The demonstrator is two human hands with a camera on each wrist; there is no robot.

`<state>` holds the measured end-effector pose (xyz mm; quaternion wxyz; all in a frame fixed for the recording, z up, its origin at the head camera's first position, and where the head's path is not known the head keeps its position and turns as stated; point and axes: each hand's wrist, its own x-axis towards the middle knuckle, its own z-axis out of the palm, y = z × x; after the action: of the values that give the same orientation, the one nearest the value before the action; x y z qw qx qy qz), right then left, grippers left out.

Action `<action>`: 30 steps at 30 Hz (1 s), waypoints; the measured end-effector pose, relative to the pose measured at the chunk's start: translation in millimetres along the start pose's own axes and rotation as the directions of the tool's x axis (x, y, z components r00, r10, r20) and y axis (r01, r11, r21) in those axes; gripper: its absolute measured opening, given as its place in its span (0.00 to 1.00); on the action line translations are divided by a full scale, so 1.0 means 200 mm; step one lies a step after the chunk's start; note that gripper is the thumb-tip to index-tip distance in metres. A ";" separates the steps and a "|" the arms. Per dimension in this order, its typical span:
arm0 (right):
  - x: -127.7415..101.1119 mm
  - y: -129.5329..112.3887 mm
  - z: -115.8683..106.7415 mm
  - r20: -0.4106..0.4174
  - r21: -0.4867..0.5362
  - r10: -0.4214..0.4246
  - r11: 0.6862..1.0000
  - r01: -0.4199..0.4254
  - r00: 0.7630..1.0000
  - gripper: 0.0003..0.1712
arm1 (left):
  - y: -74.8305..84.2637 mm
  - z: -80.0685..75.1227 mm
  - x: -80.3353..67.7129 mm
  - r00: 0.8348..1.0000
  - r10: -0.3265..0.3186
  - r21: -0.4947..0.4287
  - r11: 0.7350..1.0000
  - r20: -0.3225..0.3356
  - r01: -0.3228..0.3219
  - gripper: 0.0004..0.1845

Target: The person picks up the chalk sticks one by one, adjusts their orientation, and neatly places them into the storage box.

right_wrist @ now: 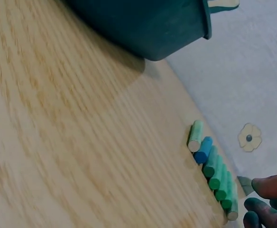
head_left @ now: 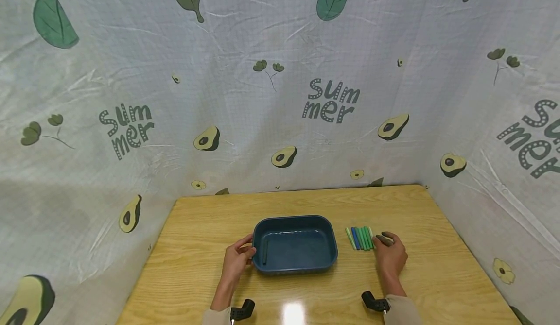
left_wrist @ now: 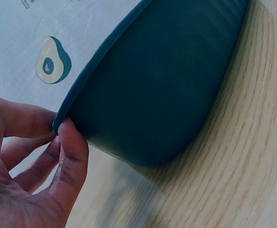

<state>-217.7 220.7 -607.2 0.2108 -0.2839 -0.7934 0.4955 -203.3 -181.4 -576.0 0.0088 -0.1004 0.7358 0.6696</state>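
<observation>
Left hand [head_left: 236, 259] is pinching a blue tray [head_left: 299, 254]; right hand [head_left: 391, 254] is reaching beside 7 sticks [right_wrist: 216, 176].
Left thumb and fingers are clamping the left rim; right ones are standing apart. The tray is occupying the table's [head_left: 358, 281] middle, 1 dark stick [head_left: 265, 252] lying inside; the row is lying toward the right edge.

"summer" lettering [head_left: 331, 100], repeated, on white sheet [head_left: 245, 106]

A gap runs between tray [head_left: 302, 253] and chalk sticks [head_left: 363, 238]
</observation>
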 end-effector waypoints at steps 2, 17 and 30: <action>0.00 0.01 0.01 -0.004 -0.006 -0.001 1.000 0.001 1.000 0.20 | 0.00 0.00 0.01 1.000 -0.001 -0.001 1.000 -0.006 0.001 0.24; -0.01 0.00 0.04 0.013 -0.080 0.004 0.997 -0.003 1.000 0.21 | 0.00 0.00 0.00 1.000 0.000 0.010 1.000 0.020 0.000 0.24; -0.02 0.00 0.06 -0.003 -0.133 0.006 0.991 -0.006 1.000 0.19 | -0.01 -0.02 -0.01 1.000 0.002 0.004 1.000 0.023 -0.002 0.24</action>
<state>-222.2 209.0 -612.3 0.1912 -0.3003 -0.8235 0.4418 -201.2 -184.3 -577.0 0.0167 -0.0921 0.7371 0.6693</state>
